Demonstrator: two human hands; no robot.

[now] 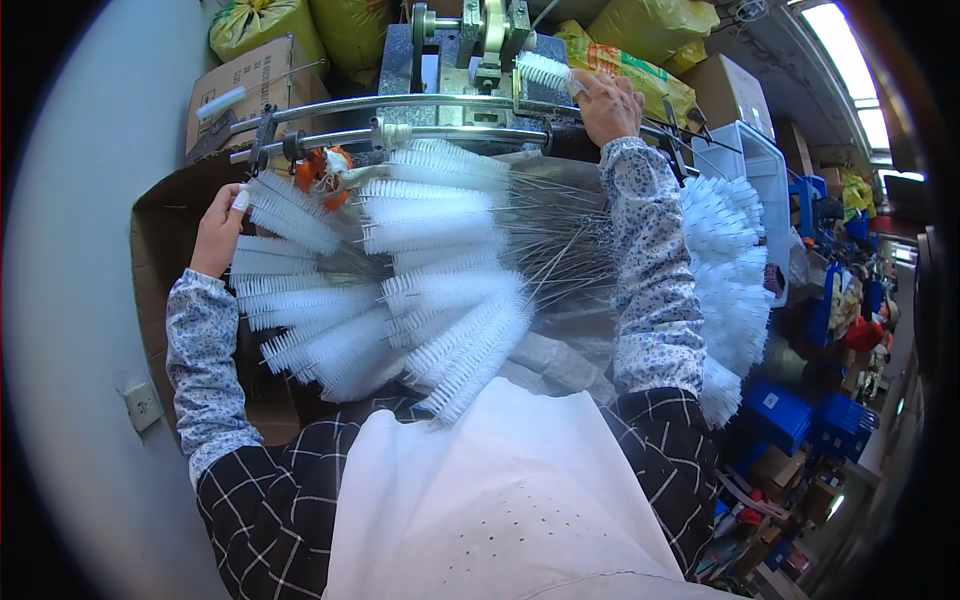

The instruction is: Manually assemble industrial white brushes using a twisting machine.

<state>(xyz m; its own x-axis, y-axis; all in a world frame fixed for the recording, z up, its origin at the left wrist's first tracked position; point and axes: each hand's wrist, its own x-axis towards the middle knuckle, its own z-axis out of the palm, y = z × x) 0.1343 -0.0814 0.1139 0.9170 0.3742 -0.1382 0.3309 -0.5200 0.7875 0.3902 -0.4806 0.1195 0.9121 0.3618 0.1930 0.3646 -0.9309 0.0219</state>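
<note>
Brush (545, 70) between right-hand fingers (600, 90)

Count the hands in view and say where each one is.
2. The left hand holds a white brush at the fan's left edge. The right hand holds another brush at the machine. None look hidden.
</note>
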